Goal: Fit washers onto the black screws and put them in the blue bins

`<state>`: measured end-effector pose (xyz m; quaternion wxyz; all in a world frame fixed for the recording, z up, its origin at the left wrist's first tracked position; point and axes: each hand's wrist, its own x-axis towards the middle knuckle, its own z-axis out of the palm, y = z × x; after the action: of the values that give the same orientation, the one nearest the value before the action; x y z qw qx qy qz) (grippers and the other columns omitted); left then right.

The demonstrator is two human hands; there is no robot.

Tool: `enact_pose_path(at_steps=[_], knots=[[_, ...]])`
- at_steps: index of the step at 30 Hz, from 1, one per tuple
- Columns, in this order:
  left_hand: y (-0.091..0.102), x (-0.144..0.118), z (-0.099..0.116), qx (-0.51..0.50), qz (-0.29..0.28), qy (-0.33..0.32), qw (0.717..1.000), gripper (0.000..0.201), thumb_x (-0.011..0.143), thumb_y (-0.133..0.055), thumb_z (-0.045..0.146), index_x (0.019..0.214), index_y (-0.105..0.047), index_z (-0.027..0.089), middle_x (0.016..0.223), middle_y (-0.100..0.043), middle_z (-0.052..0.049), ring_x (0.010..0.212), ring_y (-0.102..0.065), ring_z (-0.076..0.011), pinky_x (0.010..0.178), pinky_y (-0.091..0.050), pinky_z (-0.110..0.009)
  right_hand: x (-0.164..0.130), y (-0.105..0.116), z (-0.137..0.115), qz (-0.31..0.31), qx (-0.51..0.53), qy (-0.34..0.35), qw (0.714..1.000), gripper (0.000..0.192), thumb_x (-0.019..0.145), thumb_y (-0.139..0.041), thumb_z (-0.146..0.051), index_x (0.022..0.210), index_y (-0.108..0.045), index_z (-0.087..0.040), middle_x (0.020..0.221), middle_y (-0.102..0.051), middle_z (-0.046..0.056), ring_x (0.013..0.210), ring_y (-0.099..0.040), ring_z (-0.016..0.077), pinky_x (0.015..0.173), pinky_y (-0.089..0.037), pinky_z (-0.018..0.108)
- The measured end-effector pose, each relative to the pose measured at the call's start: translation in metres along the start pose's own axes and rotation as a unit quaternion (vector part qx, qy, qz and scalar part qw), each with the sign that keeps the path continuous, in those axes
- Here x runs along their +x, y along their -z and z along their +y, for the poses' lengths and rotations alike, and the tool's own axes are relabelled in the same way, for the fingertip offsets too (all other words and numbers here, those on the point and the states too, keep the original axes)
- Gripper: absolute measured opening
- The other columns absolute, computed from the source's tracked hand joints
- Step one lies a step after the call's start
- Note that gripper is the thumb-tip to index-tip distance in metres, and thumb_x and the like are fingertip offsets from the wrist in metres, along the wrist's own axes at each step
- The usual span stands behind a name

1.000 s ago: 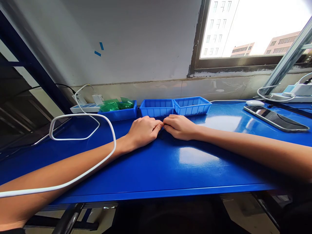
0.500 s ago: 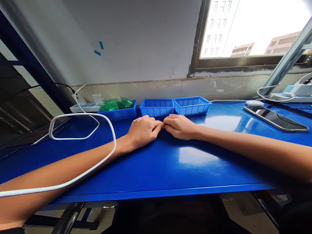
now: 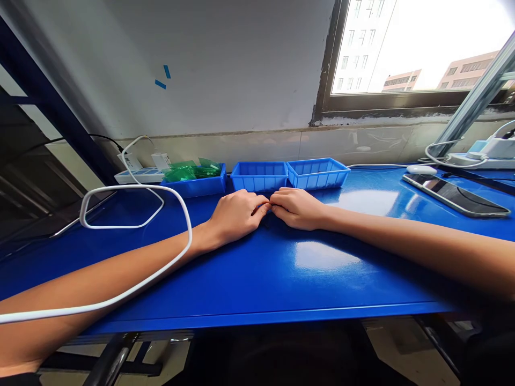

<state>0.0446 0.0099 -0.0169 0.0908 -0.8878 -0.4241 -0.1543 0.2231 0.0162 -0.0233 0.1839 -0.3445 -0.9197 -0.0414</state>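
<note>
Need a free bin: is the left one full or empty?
Not empty: the left bin holds green packets rising above its rim.

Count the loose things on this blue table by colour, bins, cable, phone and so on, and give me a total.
Blue plastic bins: 3
White items: 2, looped white cable and white computer mouse
Black items: 1, flat black smartphone
Total: 6

Small dark piece (image 3: 269, 206) between fingertips
</note>
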Motion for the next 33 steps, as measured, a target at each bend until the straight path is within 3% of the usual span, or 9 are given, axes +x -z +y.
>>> enact_pose_path(at_steps=[7, 25, 33], knots=[[0.0, 0.0, 0.002, 0.022, -0.021, 0.004, 1.0, 0.039, 0.092, -0.028, 0.034, 0.092, -0.065, 0.022, 0.089, -0.068, -0.002, 0.084, -0.058, -0.0208, 0.07, -0.044, -0.03, 0.0, -0.001, -0.001, 0.014, -0.008, -0.003, 1.0, 0.021, 0.087, -0.039, -0.017, 0.07, -0.052, -0.016, 0.069, -0.054, 0.003, 0.067, -0.045, 0.0133, 0.067, -0.033, 0.026], [0.0, -0.001, 0.0, 0.005, 0.014, 0.012, 1.0, 0.04, 0.088, -0.031, 0.037, 0.086, -0.068, 0.024, 0.076, -0.066, -0.003, 0.078, -0.056, -0.0197, 0.061, -0.039, -0.027, 0.0, -0.002, 0.0, 0.011, -0.022, 0.004, 1.0, 0.024, 0.088, -0.038, -0.016, 0.07, -0.053, -0.015, 0.069, -0.054, 0.003, 0.067, -0.046, 0.0129, 0.068, -0.034, 0.026], [0.0, 0.007, -0.009, -0.126, -0.032, -0.081, 0.988, 0.039, 0.09, -0.024, 0.028, 0.068, -0.055, 0.019, 0.074, -0.064, -0.003, 0.074, -0.054, -0.0173, 0.07, -0.042, -0.029, 0.0, -0.001, -0.001, 0.009, -0.023, 0.003, 1.0, 0.023, 0.088, -0.036, -0.017, 0.071, -0.051, -0.016, 0.069, -0.053, 0.003, 0.067, -0.045, 0.0134, 0.066, -0.033, 0.026]])
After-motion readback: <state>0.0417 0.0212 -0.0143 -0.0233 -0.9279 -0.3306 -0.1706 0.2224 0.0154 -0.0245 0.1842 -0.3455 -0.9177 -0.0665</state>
